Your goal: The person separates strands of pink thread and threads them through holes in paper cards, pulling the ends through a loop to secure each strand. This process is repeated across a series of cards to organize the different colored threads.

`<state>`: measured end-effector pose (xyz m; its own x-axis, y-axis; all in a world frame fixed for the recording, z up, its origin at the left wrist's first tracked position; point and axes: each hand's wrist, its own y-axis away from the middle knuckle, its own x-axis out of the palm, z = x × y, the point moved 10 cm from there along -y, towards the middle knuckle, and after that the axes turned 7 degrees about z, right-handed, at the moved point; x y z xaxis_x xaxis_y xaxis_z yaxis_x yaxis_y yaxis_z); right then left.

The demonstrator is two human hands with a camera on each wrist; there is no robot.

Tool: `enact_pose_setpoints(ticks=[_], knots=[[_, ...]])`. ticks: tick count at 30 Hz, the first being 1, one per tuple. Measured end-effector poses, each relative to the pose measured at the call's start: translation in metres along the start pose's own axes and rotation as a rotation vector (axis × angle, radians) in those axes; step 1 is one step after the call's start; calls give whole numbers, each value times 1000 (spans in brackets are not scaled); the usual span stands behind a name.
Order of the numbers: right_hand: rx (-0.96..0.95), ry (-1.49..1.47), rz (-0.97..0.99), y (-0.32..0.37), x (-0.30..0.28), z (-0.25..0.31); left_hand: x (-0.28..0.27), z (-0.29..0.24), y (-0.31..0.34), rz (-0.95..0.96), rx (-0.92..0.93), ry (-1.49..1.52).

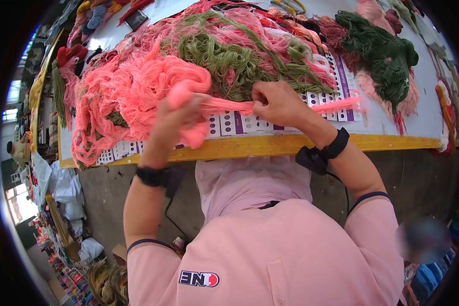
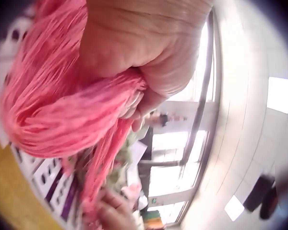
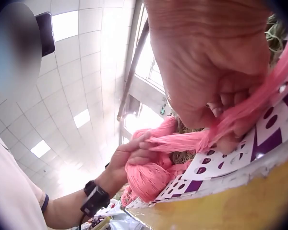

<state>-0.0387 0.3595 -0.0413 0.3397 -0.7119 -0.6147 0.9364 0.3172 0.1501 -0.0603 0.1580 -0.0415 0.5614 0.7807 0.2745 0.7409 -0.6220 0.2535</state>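
My left hand [image 1: 174, 121] grips a thick bundle of coral-pink yarn [image 2: 62, 124], its fingers curled round the strands. Loops of that yarn bulge out on both sides of the fist. From there a narrower length of it runs taut to my right hand [image 1: 282, 103], which pinches it near the table edge. Past the right hand the pink tail [image 1: 336, 105] trails on to the right over the cards. Beside and behind my left hand lies a big loose heap of the same pink yarn [image 1: 132, 89]. Olive-green yarn [image 1: 224, 64] sits just beyond my right hand.
White and purple cards with rows of dark holes [image 1: 229, 124] lie along the yellow table edge [image 1: 270, 146]. Dark green yarn [image 1: 387, 61] is piled at the right over paler pink skeins. A small dark object [image 1: 136, 20] rests at the back left.
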Motion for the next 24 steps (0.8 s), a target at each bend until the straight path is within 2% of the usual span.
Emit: enact_pose_setpoints(ticks=[3, 6, 7, 8, 9, 10, 11, 12, 13, 14, 15, 18, 20, 22, 24], knots=[[-43, 77, -32, 3, -1, 6, -91, -50, 43, -176, 151, 237], [-36, 135, -35, 3, 1, 9, -217, -112, 99, -307, 331, 392], [-24, 149, -28, 4, 2, 10, -263, -130, 125, -683, 319, 208], [-14, 165, -21, 4, 2, 12, -288, -152, 150, -886, 302, 5], [-18, 2, 63, 4, 7, 10, -307, -174, 175, -1102, 239, -194], [-20, -159, 141, 3, 11, 9, -317, -194, 184, -1137, 181, -403], [-21, -319, 215, 1, 14, 10, -306, -215, 180, -1161, 124, -613], [-92, -333, 165, -1, 8, 16, -297, -217, 160, -1024, 71, -596], [-159, -352, 125, 0, 7, 23, -255, -206, 133, -891, 8, -576], [-228, -374, 82, 1, 5, 30, -153, -207, 94, -634, 227, -1403], [-248, -209, 110, 1, 9, 37, -72, -183, 64, -389, 465, -1521], [-439, 228, -101, 7, 18, 44, 25, -81, 10, -86, 380, -1329], [-341, 125, -16, 7, 17, 38, 17, -3, -12, -201, -108, -466], [-231, -68, 109, 3, 15, 27, 27, 11, -14, -237, -99, -380], [-349, 16, -6, 9, 11, 40, 29, 19, -13, -249, -84, -348]])
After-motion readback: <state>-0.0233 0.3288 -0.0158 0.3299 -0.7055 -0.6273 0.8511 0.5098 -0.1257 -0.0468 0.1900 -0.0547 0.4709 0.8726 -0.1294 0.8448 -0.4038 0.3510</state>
